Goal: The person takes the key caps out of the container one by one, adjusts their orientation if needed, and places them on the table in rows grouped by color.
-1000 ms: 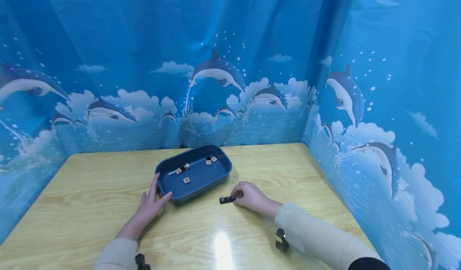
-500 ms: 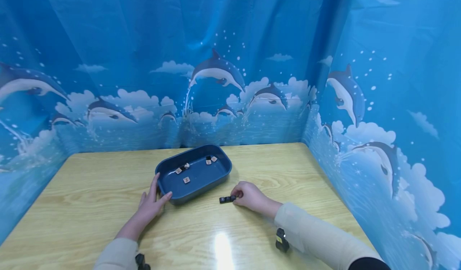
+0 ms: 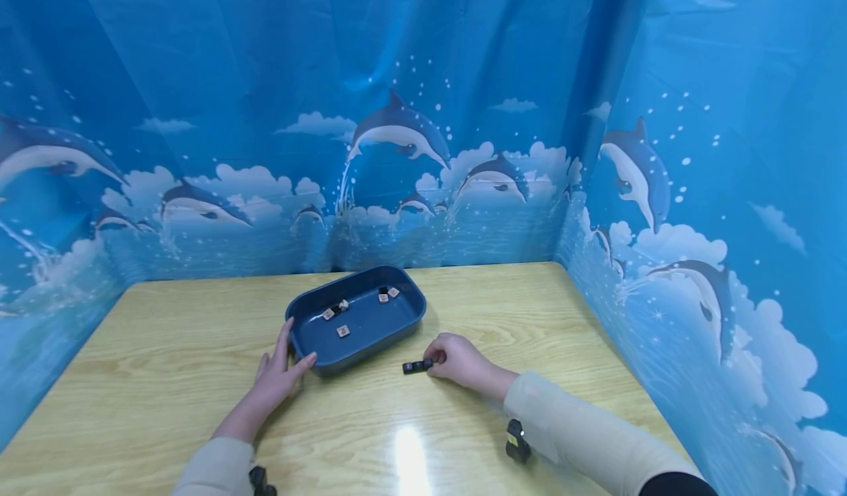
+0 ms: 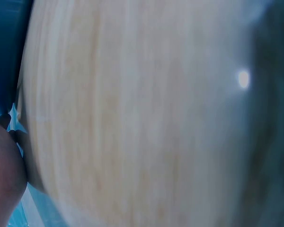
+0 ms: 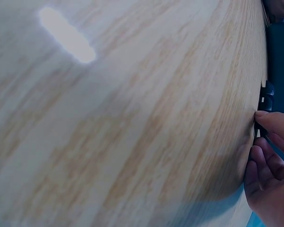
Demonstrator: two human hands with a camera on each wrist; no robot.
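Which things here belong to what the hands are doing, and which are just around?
In use:
- row of black cubes, held at one end by the right hand
- blue tray, touched by the left hand
- loose small pieces inside, probably

Just around:
- dolphin curtain
- table, merely support

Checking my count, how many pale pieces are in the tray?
5 in the tray: the front piece, two left pieces behind it, two right pieces. More may be hidden.
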